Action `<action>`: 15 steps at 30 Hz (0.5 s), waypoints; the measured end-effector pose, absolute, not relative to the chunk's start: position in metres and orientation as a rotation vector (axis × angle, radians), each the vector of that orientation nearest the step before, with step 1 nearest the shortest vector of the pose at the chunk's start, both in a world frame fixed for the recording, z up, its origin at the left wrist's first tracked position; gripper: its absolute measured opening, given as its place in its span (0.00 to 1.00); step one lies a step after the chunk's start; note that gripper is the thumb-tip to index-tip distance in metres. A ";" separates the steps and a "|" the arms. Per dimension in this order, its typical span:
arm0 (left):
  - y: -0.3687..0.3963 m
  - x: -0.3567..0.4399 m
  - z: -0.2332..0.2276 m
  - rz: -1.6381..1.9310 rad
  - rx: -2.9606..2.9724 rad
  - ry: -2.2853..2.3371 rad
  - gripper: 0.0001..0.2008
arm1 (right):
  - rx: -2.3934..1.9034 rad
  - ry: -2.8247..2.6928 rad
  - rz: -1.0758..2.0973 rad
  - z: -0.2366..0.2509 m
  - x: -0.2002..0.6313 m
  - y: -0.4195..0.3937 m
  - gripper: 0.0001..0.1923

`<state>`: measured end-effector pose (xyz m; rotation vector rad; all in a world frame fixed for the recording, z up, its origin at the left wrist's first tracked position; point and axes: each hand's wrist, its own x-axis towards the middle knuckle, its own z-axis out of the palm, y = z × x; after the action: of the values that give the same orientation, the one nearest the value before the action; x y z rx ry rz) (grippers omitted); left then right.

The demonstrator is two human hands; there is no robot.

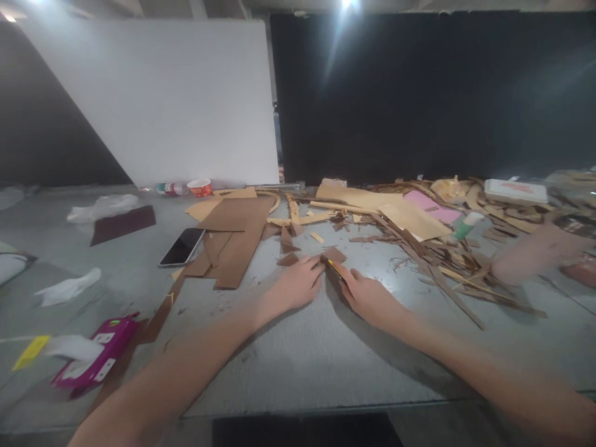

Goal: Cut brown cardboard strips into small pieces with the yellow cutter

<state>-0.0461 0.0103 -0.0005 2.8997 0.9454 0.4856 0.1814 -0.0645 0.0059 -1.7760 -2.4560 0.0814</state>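
One yellow-and-black tool (pixel 334 269) is pinched in the fingers of the right hand (pixel 369 298); the left hand (pixel 302 283) lies beside its tip, fingers close together, whether gripping anything I cannot tell. A small brown piece (pixel 336 253) lies at the fingertips, then brown sheets (pixel 248 242) and a phone (pixel 182 247) leftward, scattered scraps (pixel 421 251) rightward, on a grey table (pixel 298 372)

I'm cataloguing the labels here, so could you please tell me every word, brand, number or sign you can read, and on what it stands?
No text is readable.
Magenta pack: pale label patches, too blurred.
White box: reddish print, too blurred.
Red cup: markings too small.
Yellow tag: nothing legible.
Yellow tool in the right hand: nothing legible.
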 end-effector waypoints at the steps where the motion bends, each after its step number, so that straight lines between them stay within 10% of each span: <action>1: 0.011 -0.046 0.000 0.479 2.897 0.949 0.22 | -1.767 -2.464 0.078 0.006 0.181 -0.065 0.31; 15: 0.009 -0.047 0.003 0.481 2.918 0.986 0.20 | -1.790 -2.457 0.016 0.007 0.176 -0.065 0.31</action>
<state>-0.0470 0.0093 0.0030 2.9178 0.9858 0.4810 0.1763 -0.0651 0.0066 -1.7900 -2.4567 0.0164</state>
